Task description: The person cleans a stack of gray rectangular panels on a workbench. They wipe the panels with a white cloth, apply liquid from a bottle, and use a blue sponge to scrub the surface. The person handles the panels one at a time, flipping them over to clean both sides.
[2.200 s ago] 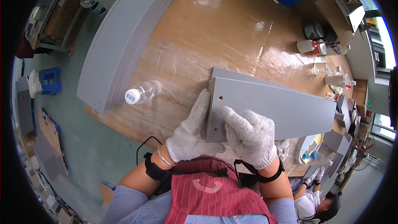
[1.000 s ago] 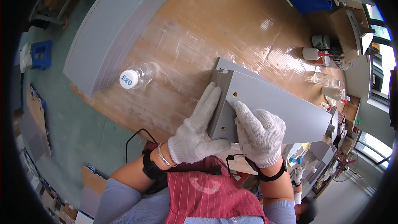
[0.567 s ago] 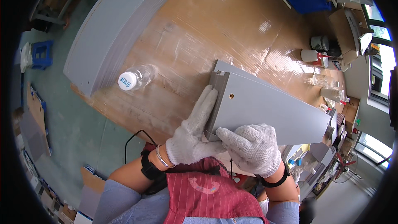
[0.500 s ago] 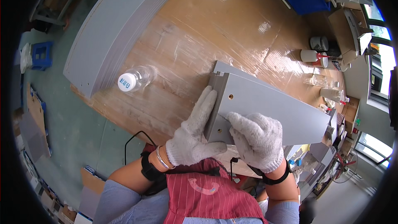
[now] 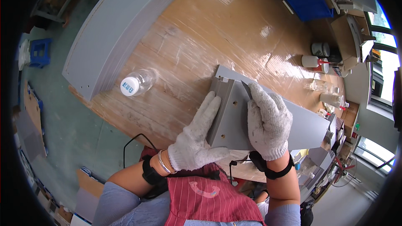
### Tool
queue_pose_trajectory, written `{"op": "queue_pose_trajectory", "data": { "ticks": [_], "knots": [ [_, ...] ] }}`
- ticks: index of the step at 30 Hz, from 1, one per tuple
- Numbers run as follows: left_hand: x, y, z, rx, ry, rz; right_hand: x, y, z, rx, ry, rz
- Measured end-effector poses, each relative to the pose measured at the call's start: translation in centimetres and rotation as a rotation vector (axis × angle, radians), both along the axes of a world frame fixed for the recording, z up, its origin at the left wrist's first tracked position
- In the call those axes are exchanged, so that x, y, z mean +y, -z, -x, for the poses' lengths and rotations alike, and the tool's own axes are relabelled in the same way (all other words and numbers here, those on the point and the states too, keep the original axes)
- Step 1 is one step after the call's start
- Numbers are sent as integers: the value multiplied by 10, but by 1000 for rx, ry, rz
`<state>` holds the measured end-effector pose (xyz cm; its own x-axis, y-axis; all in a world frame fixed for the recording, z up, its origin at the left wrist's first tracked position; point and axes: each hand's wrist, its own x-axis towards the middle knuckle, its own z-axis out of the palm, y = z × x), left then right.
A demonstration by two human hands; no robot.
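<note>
A small stack of grey panels (image 5: 272, 119) lies on the workbench in front of me, its top panel showing two brass-coloured holes near the left end. My left hand (image 5: 194, 138), in a white knit glove, is open, fingers stretched along the panels' left end and thumb spread by the near corner. Over the top panel is my gloved right hand (image 5: 270, 119), closed around a thin, dark, pointed flat piece (image 5: 246, 89) near the far edge. Most of that piece is hidden by the glove, so its kind is unclear.
A clear jar with a white lid (image 5: 130, 86) lies left of the panels on the workbench (image 5: 188, 37). Beyond it stands a larger stack of grey boards (image 5: 109, 29). Bottles and a white squeeze bottle (image 5: 310, 61) line the right side. A blue stool (image 5: 39, 53) stands on the floor.
My right hand has moved away from me and slightly right across the top panel, and more of the dark piece shows. My left hand stays at the panels' left end.
</note>
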<state>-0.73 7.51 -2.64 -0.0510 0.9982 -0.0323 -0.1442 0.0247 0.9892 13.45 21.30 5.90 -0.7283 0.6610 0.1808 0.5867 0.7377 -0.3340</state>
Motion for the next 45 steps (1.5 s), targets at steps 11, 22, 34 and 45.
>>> {"op": "queue_pose_trajectory", "data": {
  "ticks": [11,22,34,45],
  "knots": [
    [-2,5,-1,-70,4,17,-12,-2,-6,15,-13,61],
    [-2,12,6,-11,40,94,-35,-6,-27,-36,-92,128],
    [-2,15,2,-97,43,159,-43,-26,-32,-87,-319,396],
    [-1,13,3,-160,49,163,-34,-21,-21,-45,-309,340]
  ]
}}
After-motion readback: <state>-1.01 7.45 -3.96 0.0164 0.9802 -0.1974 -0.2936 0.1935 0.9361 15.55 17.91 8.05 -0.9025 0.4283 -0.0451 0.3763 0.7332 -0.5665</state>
